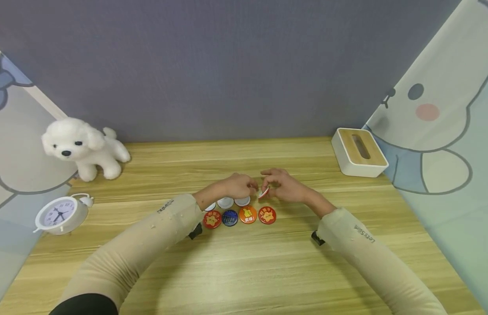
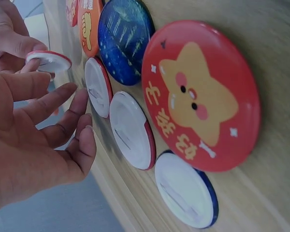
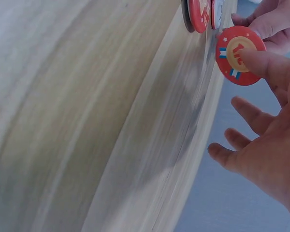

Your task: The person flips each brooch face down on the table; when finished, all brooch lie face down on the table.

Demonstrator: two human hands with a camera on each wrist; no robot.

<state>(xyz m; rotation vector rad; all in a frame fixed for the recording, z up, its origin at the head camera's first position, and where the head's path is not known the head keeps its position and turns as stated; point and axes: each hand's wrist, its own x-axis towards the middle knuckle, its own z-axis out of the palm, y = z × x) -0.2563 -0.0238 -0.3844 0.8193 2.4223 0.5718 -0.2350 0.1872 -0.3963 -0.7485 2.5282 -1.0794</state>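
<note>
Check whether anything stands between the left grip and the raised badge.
Nothing visible does: the left grip is close beside the badge, which the right grip pinches. Whether the left touches it is unclear.

Beige-sleeved arms (image 1: 149, 236) reach forward; the bare left hand (image 1: 237, 186) curves loosely near the bare right hand (image 1: 285, 187), which holds a thumb-and-finger pinch.

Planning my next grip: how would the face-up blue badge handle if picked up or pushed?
The blue badge will likely slide rather than roll, since it lies flat. Its shiny face may prove slippery. Its thin profile could make pinching awkward.
</note>
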